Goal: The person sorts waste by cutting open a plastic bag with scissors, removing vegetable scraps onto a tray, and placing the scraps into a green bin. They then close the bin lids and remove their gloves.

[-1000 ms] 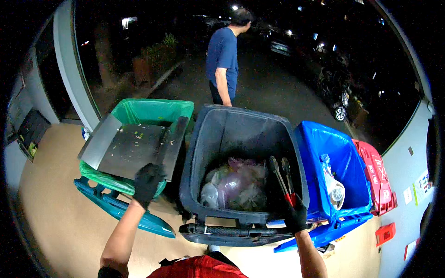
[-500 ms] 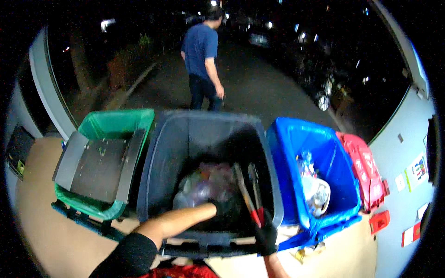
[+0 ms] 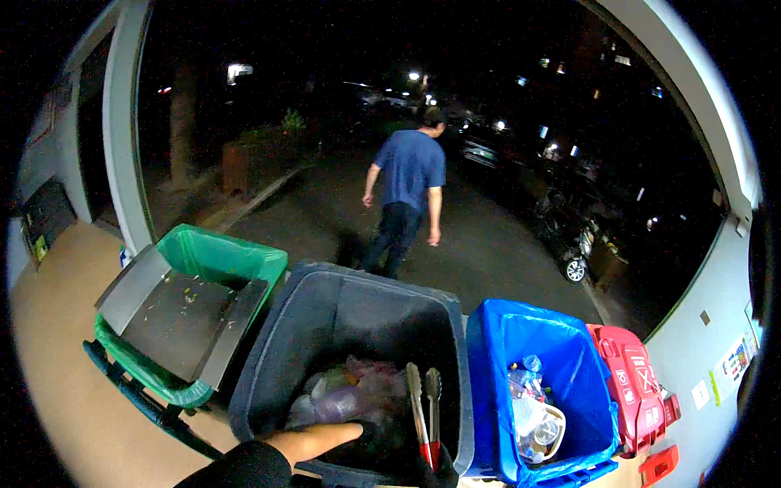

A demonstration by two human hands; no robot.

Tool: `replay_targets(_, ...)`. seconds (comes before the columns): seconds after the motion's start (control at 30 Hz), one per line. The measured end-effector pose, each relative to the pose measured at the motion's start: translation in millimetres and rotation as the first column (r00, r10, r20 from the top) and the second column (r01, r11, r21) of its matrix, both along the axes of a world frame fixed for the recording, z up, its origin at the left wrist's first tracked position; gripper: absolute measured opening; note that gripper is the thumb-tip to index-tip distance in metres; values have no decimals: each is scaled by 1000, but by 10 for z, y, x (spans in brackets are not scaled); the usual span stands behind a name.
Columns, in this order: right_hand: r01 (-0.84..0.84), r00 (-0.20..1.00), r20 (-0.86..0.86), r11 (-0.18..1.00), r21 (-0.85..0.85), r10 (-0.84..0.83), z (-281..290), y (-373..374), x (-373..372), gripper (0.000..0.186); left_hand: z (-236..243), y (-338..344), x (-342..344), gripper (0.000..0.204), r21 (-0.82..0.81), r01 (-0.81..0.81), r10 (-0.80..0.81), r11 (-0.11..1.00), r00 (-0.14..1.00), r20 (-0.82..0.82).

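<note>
My left hand (image 3: 381, 446), in a black glove, reaches down into the large dark grey bin (image 3: 390, 286). Its fingers blend into the dark inside, so their pose is hidden. Beside it lies a heap of see-through and purplish plastic bags (image 3: 346, 398) with refuse in them. At the bin's near right side, my right hand (image 3: 438, 473), also in a black glove, grips a pair of metal tongs (image 3: 425, 407) by the red handles. The tongs point up and away, their two arms apart with nothing between the tips. The frame's lower edge cuts off part of the right hand.
Left stands a green-lined bin (image 3: 236, 259) with a dark metal tray (image 3: 181, 313) across it. Right are a blue-lined bin (image 3: 529, 321) holding plastic containers (image 3: 538, 423) and a red-lidded bin (image 3: 630, 382). Beyond, a person in a blue shirt (image 3: 409, 167) is on the dark road.
The view has tilted up and shifted, so the bins sit lower in it. The person on the road has turned and stepped. My right hand keeps the tongs; my left stays in the bin.
</note>
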State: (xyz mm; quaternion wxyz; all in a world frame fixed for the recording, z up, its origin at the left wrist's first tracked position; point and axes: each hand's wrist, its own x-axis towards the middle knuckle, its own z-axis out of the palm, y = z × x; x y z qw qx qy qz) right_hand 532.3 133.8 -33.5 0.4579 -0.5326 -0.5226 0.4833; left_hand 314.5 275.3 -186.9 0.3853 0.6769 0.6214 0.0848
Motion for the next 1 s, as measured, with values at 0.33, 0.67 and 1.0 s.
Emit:
replay_targets(0.33,119,985,122,993,28,-121,117,-99,9,57,1332,-4,-528,34,-165,-279,316,946,684,658)
replay_targets(0.67,-181,922,384,933,312,50,-56,-219,132,56,3212,-379,-1914,34,108,-529,154,842,428,891)
replay_targets(1.0,-140,988,78,980,138,131,520,-594,-1232,42,4355,-581,-3809,32,204,-762,123,614,348,929)
